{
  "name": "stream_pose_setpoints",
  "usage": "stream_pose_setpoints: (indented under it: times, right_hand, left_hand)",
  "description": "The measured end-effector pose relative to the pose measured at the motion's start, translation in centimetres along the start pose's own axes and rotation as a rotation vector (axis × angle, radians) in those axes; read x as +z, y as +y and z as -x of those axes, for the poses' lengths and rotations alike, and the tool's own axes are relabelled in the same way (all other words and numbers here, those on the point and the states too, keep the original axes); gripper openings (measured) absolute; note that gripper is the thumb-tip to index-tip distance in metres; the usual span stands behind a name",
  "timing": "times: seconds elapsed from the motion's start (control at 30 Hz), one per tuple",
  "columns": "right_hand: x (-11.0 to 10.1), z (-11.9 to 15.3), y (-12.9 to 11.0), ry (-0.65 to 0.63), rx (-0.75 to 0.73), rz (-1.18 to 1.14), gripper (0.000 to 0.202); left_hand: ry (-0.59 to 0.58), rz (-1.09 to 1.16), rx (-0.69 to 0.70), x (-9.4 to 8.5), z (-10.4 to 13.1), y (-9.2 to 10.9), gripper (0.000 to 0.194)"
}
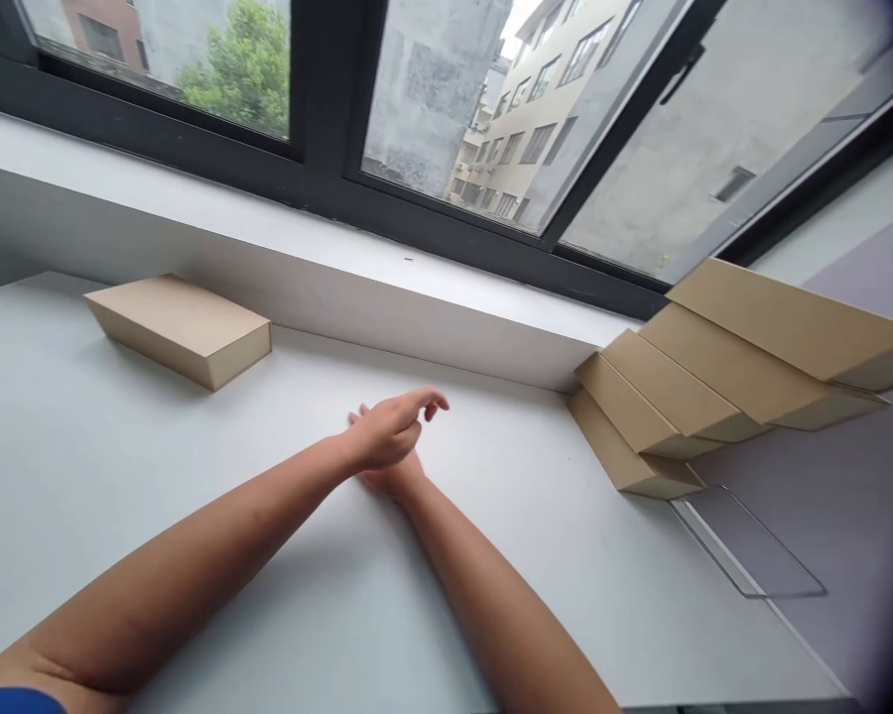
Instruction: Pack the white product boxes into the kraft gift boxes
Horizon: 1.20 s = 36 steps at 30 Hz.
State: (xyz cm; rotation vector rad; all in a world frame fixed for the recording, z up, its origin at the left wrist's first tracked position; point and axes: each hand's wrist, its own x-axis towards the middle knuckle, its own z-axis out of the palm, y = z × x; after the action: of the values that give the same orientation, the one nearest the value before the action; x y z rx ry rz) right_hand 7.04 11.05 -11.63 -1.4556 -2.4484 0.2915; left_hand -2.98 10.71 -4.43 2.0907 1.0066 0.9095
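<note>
My left hand (pixel 388 429) crosses over my right hand (pixel 396 480) at the wrists, above a white tabletop (pixel 327 575). The fingers of my left hand are loosely bent and point right, with the thumb apart from them and nothing held. My right hand lies underneath, largely hidden by the left one. Only a few of its fingertips show beyond the left wrist, apart from each other, and no object is visible in it. Nearest to the hands on the left is a closed tan cardboard box (pixel 183 315), lying flat on the table.
Several tan boxes (pixel 685 387) form a slanting, stepped stack at the right, against the wall. A thin metal wire frame (pixel 785 595) stands below them at the table's right edge. A white sill (pixel 417 288) and dark-framed windows (pixel 327 188) run along the back.
</note>
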Motion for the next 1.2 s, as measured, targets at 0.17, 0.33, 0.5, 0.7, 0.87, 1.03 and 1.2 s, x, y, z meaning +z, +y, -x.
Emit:
stream_pose_setpoints:
  times: [0.17, 0.33, 0.5, 0.7, 0.87, 1.03, 1.2]
  right_hand:
    - [-5.2, 7.6, 9.9, -0.051, 0.357, 0.049, 0.068]
    - [-8.2, 15.5, 16.7, 0.002, 0.709, 0.106, 0.067]
    - [-8.6, 18.1, 17.9, 0.041, 0.833, 0.126, 0.07]
    - [-8.0, 17.4, 17.8, 0.033, 0.83, 0.18, 0.072]
    - [-7.7, 16.9, 17.6, 0.029, 0.848, 0.185, 0.076]
    - [-7.8, 16.9, 17.4, 0.067, 0.842, 0.158, 0.075]
    - [-7.6, 17.2, 17.7, 0.103, 0.838, 0.122, 0.076]
  left_hand:
    - [-0.134, -0.219, -0.089, 2.0, 0.1, -4.0, 0.062]
    - [-0.305, -0.547, -0.183, 2.8, 0.3, -5.6, 0.072]
    - [-0.306, -0.598, -0.17, 3.1, 0.2, -5.8, 0.074]
    - [-0.265, -0.638, -0.231, 4.1, -0.2, -5.6, 0.073]
    - [-0.25, -0.634, -0.231, 4.4, -0.2, -5.3, 0.074]
    - [-0.217, -0.613, -0.283, 4.2, -0.1, -5.3, 0.081]
    - [0.033, -0.572, -0.361, 4.0, -0.4, -5.6, 0.092]
